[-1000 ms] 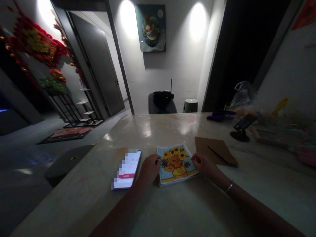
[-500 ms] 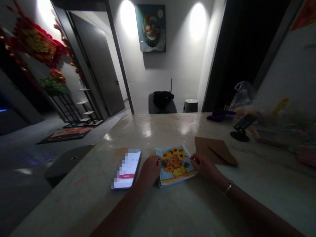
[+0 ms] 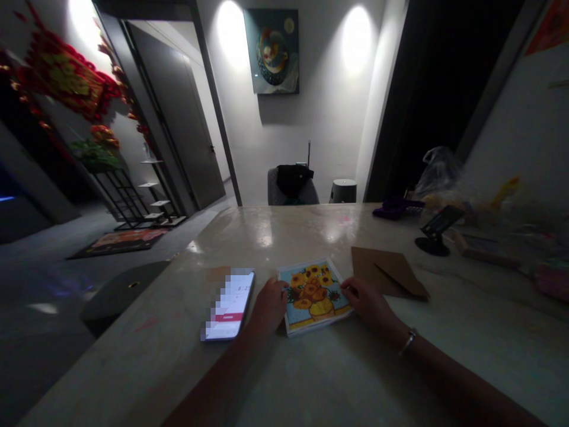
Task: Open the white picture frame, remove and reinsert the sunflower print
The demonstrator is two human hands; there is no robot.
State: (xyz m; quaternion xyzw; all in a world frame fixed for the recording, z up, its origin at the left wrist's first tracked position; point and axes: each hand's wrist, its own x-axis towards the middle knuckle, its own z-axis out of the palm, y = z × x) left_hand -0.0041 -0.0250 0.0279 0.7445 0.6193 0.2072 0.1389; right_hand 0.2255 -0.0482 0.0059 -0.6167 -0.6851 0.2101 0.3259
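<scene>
Phone [image 3: 233,303] lies at eleven o'clock; your left hand [image 3: 269,305] pinches the nine-o'clock edge of the picture [image 3: 313,298], at twelve, likely light, stiffish, best held by opposite edges; your right hand [image 3: 368,301] pinches three o'clock; envelope [image 3: 386,270] at one.

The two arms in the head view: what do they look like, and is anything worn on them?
They are a person's arms. The left grip and right grip are ungloved human hands. No sleeves show on either forearm, and no cables. A thin, silvery bracelet circles the right wrist; the dim light hides finer markings.
</scene>
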